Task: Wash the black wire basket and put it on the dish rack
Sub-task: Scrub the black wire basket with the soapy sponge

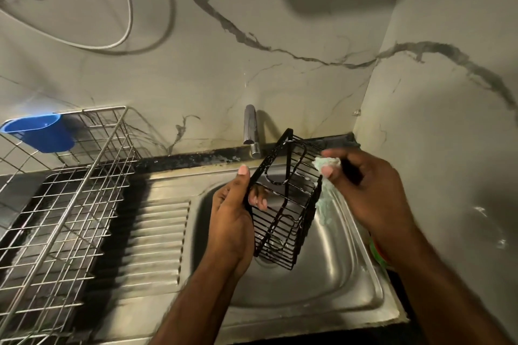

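hands are working over the sink — the left hand [232,213] is gripping the black wire basket [286,202] by its left edge, thumb lying up along the outer frame and fingertips curling in through the wires. the basket is being held tilted in the air above the steel sink [322,283], its open side facing the camera, flecks of foam clinging to its wires. the right hand [364,190] is pinching a pale green soapy scrubber [325,193] and pressing it against the basket's upper right edge, with the cloth-like tail hanging down beside the wires. behind the basket a chrome tap [251,129] is standing at the back of the sink, no water showing. to the left, past the ribbed drainboard [157,232], a metal dish rack [64,204] is sitting on the counter — a blue plastic cup [42,131] is hanging on its far rim. a marbled wall [280,36] is rising behind it all.
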Available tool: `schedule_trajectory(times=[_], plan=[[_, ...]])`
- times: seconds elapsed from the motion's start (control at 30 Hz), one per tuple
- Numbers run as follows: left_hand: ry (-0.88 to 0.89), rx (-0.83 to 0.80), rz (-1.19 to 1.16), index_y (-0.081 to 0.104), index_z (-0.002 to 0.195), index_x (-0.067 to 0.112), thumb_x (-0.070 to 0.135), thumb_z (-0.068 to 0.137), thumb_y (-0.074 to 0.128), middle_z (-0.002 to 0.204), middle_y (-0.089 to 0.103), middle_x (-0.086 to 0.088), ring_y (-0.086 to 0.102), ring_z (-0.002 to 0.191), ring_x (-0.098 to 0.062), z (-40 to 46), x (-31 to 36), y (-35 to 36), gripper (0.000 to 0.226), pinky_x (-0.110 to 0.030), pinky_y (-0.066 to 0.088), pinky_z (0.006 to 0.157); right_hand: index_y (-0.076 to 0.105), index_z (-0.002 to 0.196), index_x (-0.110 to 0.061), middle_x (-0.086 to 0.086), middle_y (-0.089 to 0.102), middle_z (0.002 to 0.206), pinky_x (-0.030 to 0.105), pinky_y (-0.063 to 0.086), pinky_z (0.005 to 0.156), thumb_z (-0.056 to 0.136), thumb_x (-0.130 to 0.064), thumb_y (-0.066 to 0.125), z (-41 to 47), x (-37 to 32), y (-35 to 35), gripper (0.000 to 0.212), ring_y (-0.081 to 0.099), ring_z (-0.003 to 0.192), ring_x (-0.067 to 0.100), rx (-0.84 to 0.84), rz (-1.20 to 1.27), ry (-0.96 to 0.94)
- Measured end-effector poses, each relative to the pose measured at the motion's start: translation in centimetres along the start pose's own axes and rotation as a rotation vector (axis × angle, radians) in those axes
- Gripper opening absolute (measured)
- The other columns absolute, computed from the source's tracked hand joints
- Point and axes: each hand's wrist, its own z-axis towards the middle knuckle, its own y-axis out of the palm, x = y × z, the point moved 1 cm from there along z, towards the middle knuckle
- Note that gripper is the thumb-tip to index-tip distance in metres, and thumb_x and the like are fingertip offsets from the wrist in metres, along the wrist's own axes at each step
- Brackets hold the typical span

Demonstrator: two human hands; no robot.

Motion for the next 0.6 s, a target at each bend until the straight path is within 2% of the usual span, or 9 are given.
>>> schedule_trajectory(times=[0.07, 0.1, 0.17, 0.23, 0.3, 0.4, 0.47, 0.53, 0.6], plan=[[-0.006, 0.017, 0.022, 0.053, 0.054, 0.016, 0.043, 0.097, 0.05, 0.053, 0.049, -0.003, 0.048, 0.058, -0.016, -0.1, -0.1, -0.1, 0.051, -0.034, 0.042, 0.09, 0.071, 0.119, -0.03, -0.018, 0.069, 0.114, 0.0, 0.039, 0.086, 0.09, -0.027, 0.073, 0.3, -0.3, 0.1, 0.03, 0.06, 0.096, -0.01, -0.13, -0.232, -0.077], [-0.012, 0.022, 0.026, 0.052, 0.053, 0.016, 0.044, 0.097, 0.049, 0.052, 0.048, -0.002, 0.047, 0.057, -0.016, -0.1, -0.2, -0.2, 0.052, -0.034, 0.042, 0.092, 0.07, 0.119, -0.031, -0.019, 0.069, 0.111, -0.003, 0.036, 0.081, 0.09, -0.028, 0.072, 0.5, -0.4, 0.1, 0.029, 0.059, 0.09, -0.012, -0.16, -0.282, -0.086], [-0.027, 0.027, 0.018, 0.052, 0.049, 0.019, 0.044, 0.097, 0.048, 0.048, 0.046, 0.001, 0.045, 0.054, -0.015, -0.2, -0.1, -0.2, 0.055, -0.034, 0.039, 0.093, 0.073, 0.111, -0.031, -0.021, 0.07, 0.097, -0.002, 0.038, 0.071, 0.09, -0.028, 0.073, 0.7, -0.7, -0.1, 0.022, 0.06, 0.079, -0.014, -0.161, -0.195, -0.053], [-0.037, 0.016, 0.018, 0.052, 0.046, 0.022, 0.045, 0.097, 0.049, 0.047, 0.046, 0.002, 0.045, 0.052, -0.014, -0.3, 0.0, 0.0, 0.056, -0.036, 0.038, 0.094, 0.075, 0.103, -0.028, -0.019, 0.071, 0.086, 0.0, 0.041, 0.067, 0.089, -0.027, 0.074, 0.9, -0.6, -0.4, 0.014, 0.063, 0.079, -0.011, -0.131, -0.078, -0.017], [-0.053, 0.002, 0.047, 0.053, 0.048, 0.02, 0.052, 0.096, 0.05, 0.049, 0.047, -0.001, 0.047, 0.054, -0.016, -0.2, -0.3, -0.2, 0.058, -0.039, 0.039, 0.094, 0.074, 0.1, -0.028, -0.02, 0.071, 0.087, 0.0, 0.041, 0.069, 0.089, -0.025, 0.074, 1.0, -0.4, -0.5, 0.011, 0.063, 0.083, -0.011, -0.15, -0.104, -0.019], [-0.14, -0.046, 0.076, 0.058, 0.058, 0.012, 0.067, 0.092, 0.053, 0.056, 0.054, -0.008, 0.053, 0.058, -0.02, 0.1, -0.9, -1.1, 0.066, -0.04, 0.042, 0.084, 0.074, 0.099, -0.028, -0.024, 0.068, 0.091, -0.003, 0.039, 0.071, 0.089, -0.022, 0.074, 1.0, 0.0, -0.2, 0.012, 0.059, 0.088, -0.018, -0.196, -0.155, -0.004], [-0.256, -0.073, 0.094, 0.061, 0.067, 0.003, 0.07, 0.093, 0.05, 0.067, 0.062, -0.017, 0.063, 0.067, -0.025, 0.4, -0.9, -1.4, 0.072, -0.041, 0.047, 0.079, 0.076, 0.098, -0.027, -0.022, 0.07, 0.092, -0.002, 0.04, 0.072, 0.088, -0.021, 0.075, 1.1, 0.2, -0.1, 0.012, 0.06, 0.09, -0.017, -0.192, -0.122, 0.021], [-0.388, -0.125, 0.103, 0.062, 0.068, 0.003, 0.072, 0.092, 0.039, 0.074, 0.068, -0.021, 0.071, 0.084, -0.037, 0.6, -0.7, -1.4, 0.077, -0.047, 0.056, 0.08, 0.077, 0.096, -0.027, -0.019, 0.073, 0.091, 0.005, 0.045, 0.074, 0.087, -0.021, 0.076, 1.2, 0.3, 0.0, 0.011, 0.064, 0.09, -0.011, -0.197, -0.086, 0.047], [-0.535, -0.239, 0.106, 0.069, 0.088, -0.001, 0.077, 0.092, 0.026, 0.091, 0.073, -0.026, 0.072, 0.1, -0.042, 0.8, -0.6, -1.3, 0.09, -0.054, 0.058, 0.085, 0.077, 0.095, -0.028, -0.019, 0.073, 0.09, 0.007, 0.047, 0.073, 0.087, -0.025, 0.076, 1.1, 0.3, 0.2, 0.009, 0.066, 0.088, -0.008, -0.224, -0.123, 0.059]])
